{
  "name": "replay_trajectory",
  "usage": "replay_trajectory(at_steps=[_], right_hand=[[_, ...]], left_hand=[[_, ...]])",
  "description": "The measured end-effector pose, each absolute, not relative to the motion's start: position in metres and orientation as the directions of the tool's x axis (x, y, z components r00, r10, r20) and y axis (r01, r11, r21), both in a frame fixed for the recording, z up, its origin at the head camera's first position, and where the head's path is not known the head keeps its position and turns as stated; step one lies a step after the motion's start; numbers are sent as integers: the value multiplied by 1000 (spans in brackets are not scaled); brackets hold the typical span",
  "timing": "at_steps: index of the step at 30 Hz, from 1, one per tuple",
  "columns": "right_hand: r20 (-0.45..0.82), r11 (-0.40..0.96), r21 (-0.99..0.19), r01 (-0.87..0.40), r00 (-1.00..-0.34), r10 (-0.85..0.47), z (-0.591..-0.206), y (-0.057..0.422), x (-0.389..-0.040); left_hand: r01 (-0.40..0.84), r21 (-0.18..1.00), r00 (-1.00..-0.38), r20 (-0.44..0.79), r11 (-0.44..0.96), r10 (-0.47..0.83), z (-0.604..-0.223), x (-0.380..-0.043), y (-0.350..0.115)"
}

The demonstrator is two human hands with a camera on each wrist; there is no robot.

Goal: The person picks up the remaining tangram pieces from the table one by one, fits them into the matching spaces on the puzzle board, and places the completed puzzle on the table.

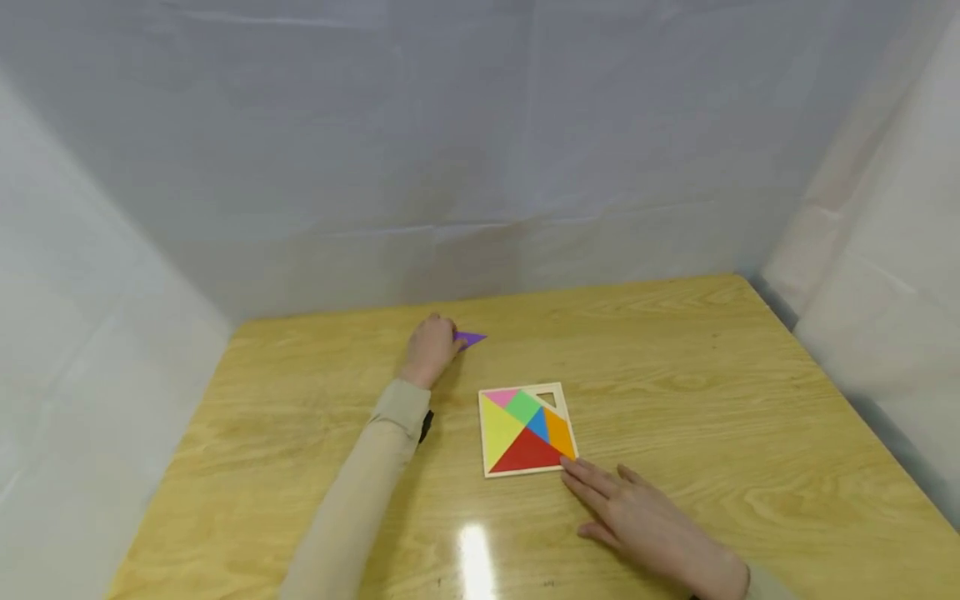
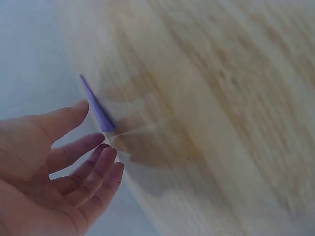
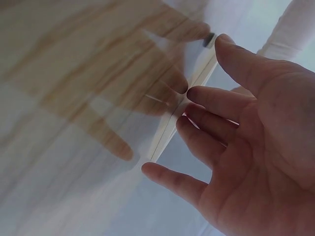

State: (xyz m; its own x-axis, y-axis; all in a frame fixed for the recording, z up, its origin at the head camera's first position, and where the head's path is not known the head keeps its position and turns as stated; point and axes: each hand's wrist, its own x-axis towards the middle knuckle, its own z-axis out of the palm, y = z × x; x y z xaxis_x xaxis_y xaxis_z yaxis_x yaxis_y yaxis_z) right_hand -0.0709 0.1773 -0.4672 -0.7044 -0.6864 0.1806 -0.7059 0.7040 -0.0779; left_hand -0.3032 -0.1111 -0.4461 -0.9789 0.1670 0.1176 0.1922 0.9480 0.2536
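Observation:
My left hand (image 1: 432,346) is toward the back of the table and pinches a purple triangular tangram piece (image 1: 471,339) between thumb and fingers. In the left wrist view the piece (image 2: 100,110) tilts up close over the wood, its point away from the hand. Nearer to me lies a square wooden tangram tray (image 1: 525,472) with yellow, red, pink, green, blue and orange pieces in it. At its far right corner a triangular opening shows through the pale wood. My right hand (image 1: 645,521) lies with straight fingers, fingertips right at the tray's near right corner.
The wood-grain table (image 1: 675,375) reaches back to a pale sheet (image 1: 450,150) hanging behind it. More pale sheeting stands along the left and right sides. A bright light reflection shows on the table's front part.

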Motion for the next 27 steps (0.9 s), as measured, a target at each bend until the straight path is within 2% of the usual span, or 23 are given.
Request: replay_trajectory(at_steps=[3,11,19,24,27], right_hand=[[173,704,-84,-705,-706,-687,-467,177,-69],[199,698,-66,-713,-695,-691,-467,178,-69],[201,692,-73,-718,-690,-695,-467,178,-72],[207,691,-69,-720,-687,-696,-468,179,-73],[214,690,-59,-721,-684,-697,-468,179,-74]], left_hand=[[180,264,-983,86,947,163,-449,-303,-112],[220,272,-974,110,937,197,-450,-305,-116],[198,316,-980,73,928,184,-451,-307,-117],[232,344,-972,128,910,199,-453,-306,-114],[270,268,-957,179,925,227,-450,-304,-110]])
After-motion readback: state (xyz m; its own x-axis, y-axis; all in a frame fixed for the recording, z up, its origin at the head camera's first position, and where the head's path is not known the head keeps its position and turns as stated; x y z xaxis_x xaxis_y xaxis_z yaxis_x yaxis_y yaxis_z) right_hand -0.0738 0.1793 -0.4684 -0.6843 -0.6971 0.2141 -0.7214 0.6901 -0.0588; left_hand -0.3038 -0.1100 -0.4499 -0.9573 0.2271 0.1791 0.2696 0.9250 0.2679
